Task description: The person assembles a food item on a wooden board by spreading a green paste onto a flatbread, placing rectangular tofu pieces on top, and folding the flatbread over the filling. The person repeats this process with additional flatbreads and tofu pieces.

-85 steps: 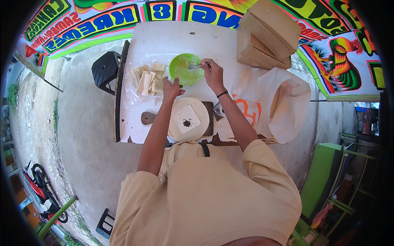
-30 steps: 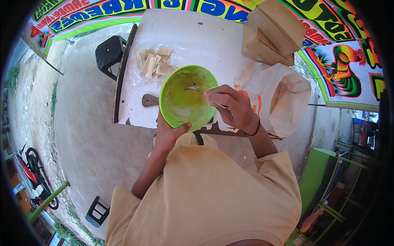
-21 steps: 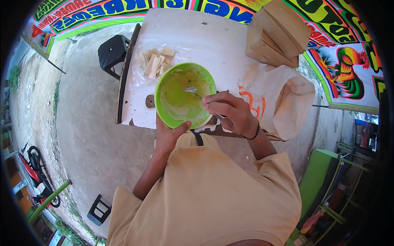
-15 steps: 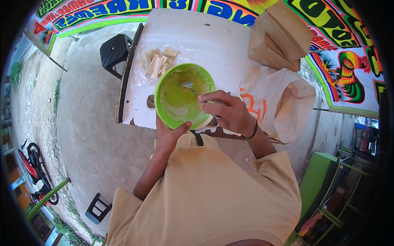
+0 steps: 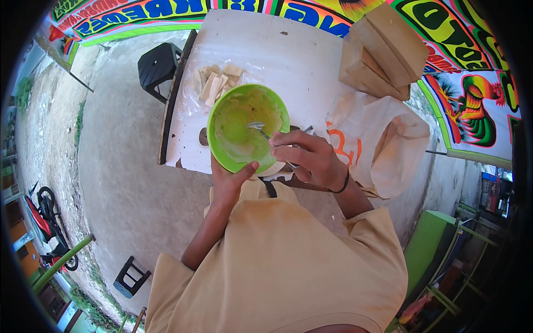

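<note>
A green bowl (image 5: 216, 139) is tilted over the near edge of the table, with a pale, thin batter-like coating smeared on its inner wall. My left hand (image 5: 229, 180) grips its near left rim, thumb on the rim and fingers underneath, out of sight. Between the fingers of my right hand (image 5: 313, 158) is the handle of a metal spoon (image 5: 257, 126), whose head sits inside the bowl. Just beyond the bowl, pale cut strips (image 5: 214, 87), possibly tofu or tempeh, lie on a clear plastic bag (image 5: 189, 102).
On the white-topped table (image 5: 266, 50), a brown cardboard box (image 5: 383, 53) stands at the far right, with a crumpled whitish sack (image 5: 377, 144) nearer me. Black stools (image 5: 157, 67) are left of the table. Printed banners (image 5: 322, 19) hang behind it. A motorcycle (image 5: 49, 227) is parked far left.
The spoon's head has shifted slightly nearer me and to the right inside the bowl. My left hand keeps its hold on the rim.
</note>
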The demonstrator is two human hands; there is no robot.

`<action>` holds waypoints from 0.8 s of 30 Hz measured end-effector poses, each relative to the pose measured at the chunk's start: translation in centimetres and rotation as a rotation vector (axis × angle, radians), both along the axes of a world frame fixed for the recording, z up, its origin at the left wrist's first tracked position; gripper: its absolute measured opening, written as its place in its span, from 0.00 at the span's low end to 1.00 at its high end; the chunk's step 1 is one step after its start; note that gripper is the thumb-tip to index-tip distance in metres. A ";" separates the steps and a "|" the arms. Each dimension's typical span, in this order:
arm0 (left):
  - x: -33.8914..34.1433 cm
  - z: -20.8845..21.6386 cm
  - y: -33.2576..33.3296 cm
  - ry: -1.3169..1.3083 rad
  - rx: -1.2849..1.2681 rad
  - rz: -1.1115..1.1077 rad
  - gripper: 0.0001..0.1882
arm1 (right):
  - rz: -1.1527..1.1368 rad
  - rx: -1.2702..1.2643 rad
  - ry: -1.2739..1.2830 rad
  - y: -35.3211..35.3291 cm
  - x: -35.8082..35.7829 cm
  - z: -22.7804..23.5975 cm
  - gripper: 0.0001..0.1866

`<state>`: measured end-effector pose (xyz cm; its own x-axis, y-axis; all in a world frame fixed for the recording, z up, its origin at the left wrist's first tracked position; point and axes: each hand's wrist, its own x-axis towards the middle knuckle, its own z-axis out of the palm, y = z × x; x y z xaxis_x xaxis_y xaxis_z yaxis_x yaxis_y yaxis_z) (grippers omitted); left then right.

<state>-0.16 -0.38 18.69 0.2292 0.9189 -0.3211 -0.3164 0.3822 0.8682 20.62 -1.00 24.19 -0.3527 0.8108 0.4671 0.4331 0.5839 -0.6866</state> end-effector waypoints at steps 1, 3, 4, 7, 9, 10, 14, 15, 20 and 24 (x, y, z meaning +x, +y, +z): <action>-0.1 0.1 0.2 0.026 -0.004 -0.017 0.40 | -0.008 0.016 0.003 0.3 -0.1 0.0 0.21; 0.0 0.3 0.4 0.031 0.000 -0.025 0.40 | -0.029 0.059 0.004 0.9 -0.4 -0.1 0.22; 0.1 0.3 0.4 0.015 0.005 -0.014 0.39 | -0.010 0.032 -0.008 0.5 -0.3 -0.1 0.21; 0.3 0.5 0.6 0.007 0.023 0.035 0.39 | 0.018 -0.011 0.018 0.1 -0.4 -0.2 0.20; 0.2 0.3 0.3 0.021 0.021 0.035 0.39 | -0.020 -0.008 0.109 0.3 -0.6 -0.2 0.19; 0.0 0.2 0.3 0.030 0.019 0.019 0.40 | -0.041 0.017 0.077 0.2 -0.9 -0.2 0.19; -0.1 0.0 0.4 0.068 -0.016 0.059 0.42 | -0.010 -0.010 0.112 0.0 -1.4 0.1 0.18; -0.3 -0.2 0.4 0.064 0.000 0.050 0.42 | 0.024 -0.055 0.166 -0.2 -1.5 0.1 0.18; -1.0 -1.1 0.5 0.089 0.093 0.020 0.46 | -0.158 0.052 0.157 0.4 -1.6 -1.0 0.16; -1.4 -1.6 0.7 0.156 0.188 0.010 0.52 | -0.194 -0.067 0.305 -0.7 -2.3 -0.8 0.07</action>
